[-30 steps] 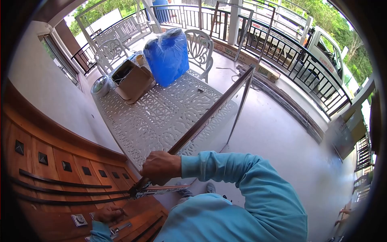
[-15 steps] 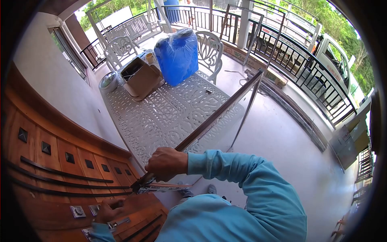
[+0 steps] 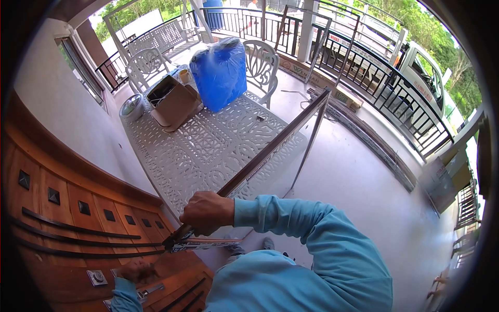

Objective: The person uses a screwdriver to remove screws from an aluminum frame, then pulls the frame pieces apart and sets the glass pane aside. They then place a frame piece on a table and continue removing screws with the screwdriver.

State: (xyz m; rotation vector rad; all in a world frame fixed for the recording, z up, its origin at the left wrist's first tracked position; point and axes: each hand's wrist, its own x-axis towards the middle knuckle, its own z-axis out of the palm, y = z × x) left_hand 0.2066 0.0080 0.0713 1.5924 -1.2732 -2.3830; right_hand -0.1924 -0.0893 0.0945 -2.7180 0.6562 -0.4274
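Note:
My right hand (image 3: 208,210) is wrapped around the side bar of a brown metal frame (image 3: 270,149), a window or door screen frame by its look, with printed protective tape along it. The frame slants up from the door side to a corner above the floor, and its near end touches or nearly touches the wooden door (image 3: 67,278). Low at the left, my left hand (image 3: 136,271) is beside the door's square lock plate (image 3: 97,277) and just above the metal door handle (image 3: 152,291). Its fingers are smeared by motion.
A white patterned metal table (image 3: 208,148) carries a cardboard box (image 3: 176,109), a round tub (image 3: 131,107) and a plastic-wrapped blue bundle (image 3: 219,75). Long strips (image 3: 371,138) lie on the floor near the railing (image 3: 384,96). More frames (image 3: 353,47) lean there; a truck (image 3: 423,75) stands outside.
The view has shifted slightly, so the scene sits a little further left. My left hand has moved slightly over the door, its fingers now blurred. My right hand keeps its grip on the frame.

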